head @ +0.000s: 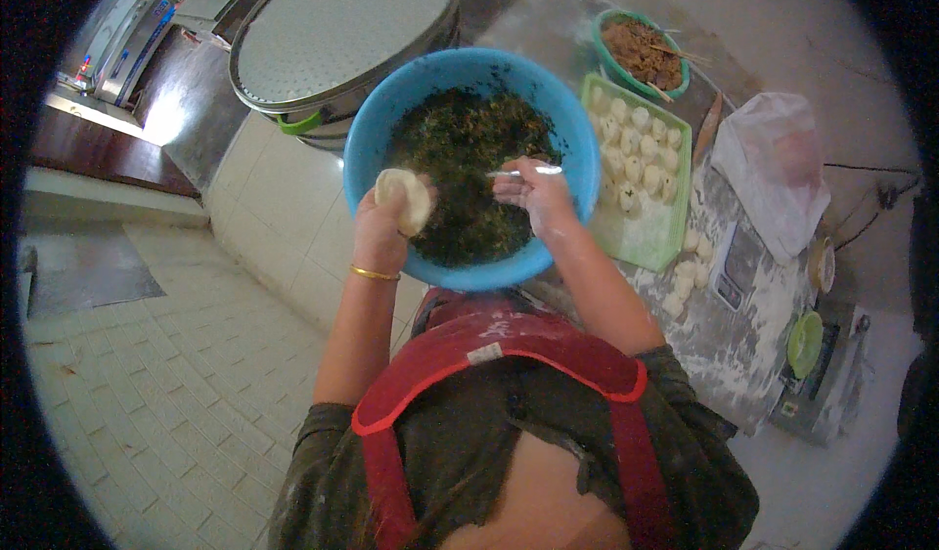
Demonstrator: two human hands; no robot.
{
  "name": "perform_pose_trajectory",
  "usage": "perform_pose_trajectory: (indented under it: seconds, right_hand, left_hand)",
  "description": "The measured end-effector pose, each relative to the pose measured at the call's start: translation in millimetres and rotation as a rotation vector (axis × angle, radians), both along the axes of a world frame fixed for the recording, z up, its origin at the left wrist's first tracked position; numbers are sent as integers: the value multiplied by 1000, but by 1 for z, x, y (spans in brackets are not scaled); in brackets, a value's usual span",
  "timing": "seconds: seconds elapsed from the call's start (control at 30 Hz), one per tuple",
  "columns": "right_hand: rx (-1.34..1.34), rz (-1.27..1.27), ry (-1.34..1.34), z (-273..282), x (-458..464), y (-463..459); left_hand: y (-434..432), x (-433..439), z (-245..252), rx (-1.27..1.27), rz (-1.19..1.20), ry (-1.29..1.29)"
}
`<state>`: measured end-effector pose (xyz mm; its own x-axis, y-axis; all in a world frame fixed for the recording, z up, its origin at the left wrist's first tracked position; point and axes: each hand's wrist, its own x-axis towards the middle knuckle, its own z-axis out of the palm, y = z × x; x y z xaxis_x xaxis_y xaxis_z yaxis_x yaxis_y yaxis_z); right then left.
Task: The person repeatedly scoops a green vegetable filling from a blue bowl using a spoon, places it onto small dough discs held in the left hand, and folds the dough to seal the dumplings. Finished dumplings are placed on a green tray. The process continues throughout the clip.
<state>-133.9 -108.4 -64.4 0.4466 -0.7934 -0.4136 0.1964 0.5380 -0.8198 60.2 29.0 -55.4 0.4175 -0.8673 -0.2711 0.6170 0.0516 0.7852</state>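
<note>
My left hand (381, 231) holds a flat round of pale dough (405, 196) over the left rim of a large blue plastic basin (352, 154). Chopped dark green filling (466, 132) with orange bits lies in the basin. Over the filling's right side, my right hand (534, 191) grips a shiny metal utensil (546, 171), whose exact kind is hard to tell. Right of the basin, a light green plastic tray (638, 246) bears several rows of shaped dough buns (651, 177).
Behind the tray stands a green bowl of brown filling (638, 55) with sticks. A big metal steamer (345, 37) is at the upper left. Dough lumps (684, 277), a digital scale (732, 268), a plastic bag (777, 169) and a small green bowl (805, 345) lie on the floury right side.
</note>
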Motion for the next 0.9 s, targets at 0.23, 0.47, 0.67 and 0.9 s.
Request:
perform_pose_trajectory:
  seconds: [0.23, 0.47, 0.67, 0.9]
  right_hand:
    - [40, -67, -64, 15, -16, 1]
    - [-206, -107, -37, 50, -16, 14]
    - [-1592, 101, 398, 47, -15, 45]
    - [-1605, 55, 363, 47, -19, 52]
  left_hand:
    - [-8, 1, -1, 8, 73, 120]
    - [-39, -28, -23, 97, -18, 144]
    - [-71, -35, -22, -42, -85, 123]
    - [-74, -50, 14, -79, -45, 578]
